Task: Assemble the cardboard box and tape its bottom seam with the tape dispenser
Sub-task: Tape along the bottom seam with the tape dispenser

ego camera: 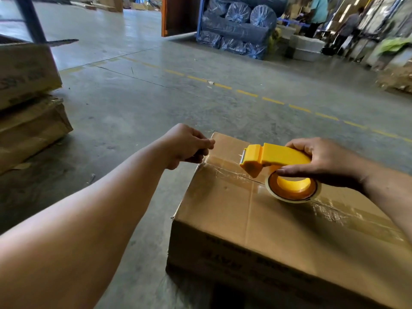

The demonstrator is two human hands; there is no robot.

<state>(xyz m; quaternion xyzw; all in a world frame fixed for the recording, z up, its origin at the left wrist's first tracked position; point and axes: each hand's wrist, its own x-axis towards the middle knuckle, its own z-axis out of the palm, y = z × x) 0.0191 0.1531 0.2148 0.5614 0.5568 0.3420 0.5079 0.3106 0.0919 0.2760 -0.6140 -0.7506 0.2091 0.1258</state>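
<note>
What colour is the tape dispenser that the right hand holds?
The tape dispenser is bright yellow. The head view shows it clearly, above the cardboard box.

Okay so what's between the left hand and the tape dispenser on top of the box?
In the head view, only the cardboard box top lies between the left hand and the tape dispenser: a stretch of taped seam, nothing else.

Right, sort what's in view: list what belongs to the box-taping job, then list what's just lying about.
Job:
- cardboard box, tape along its seam
- yellow tape dispenser, gripped by the right hand
- left hand at the box's far corner

Lying about:
- stacked cartons on the left
- blue wrapped rolls
- white tubs
</note>
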